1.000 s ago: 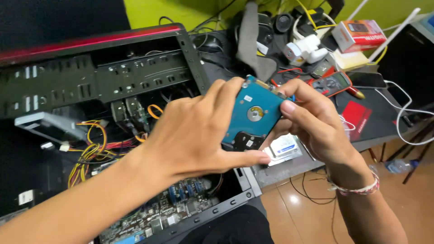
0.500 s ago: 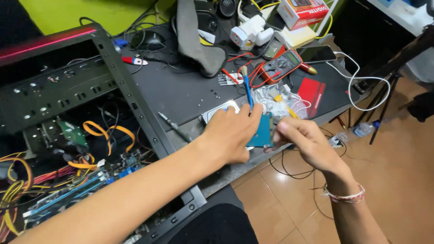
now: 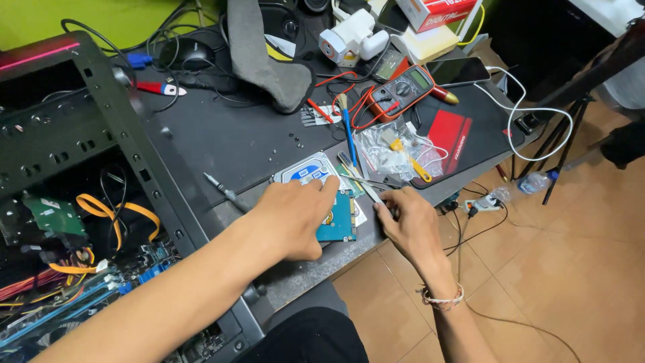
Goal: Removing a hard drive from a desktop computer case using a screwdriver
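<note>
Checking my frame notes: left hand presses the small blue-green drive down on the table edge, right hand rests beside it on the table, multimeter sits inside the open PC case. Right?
Not quite. The head view shows the multimeter on the black table, among red leads, not inside the PC case. The rest stands: the left hand presses on the drive at the table edge, and the right hand rests beside it.

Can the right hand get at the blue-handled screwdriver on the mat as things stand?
Probably yes. The right hand rests at the table edge, and the blue-handled screwdriver lies uncovered on the mat beyond it, with only a clear plastic bag beside it.
</note>
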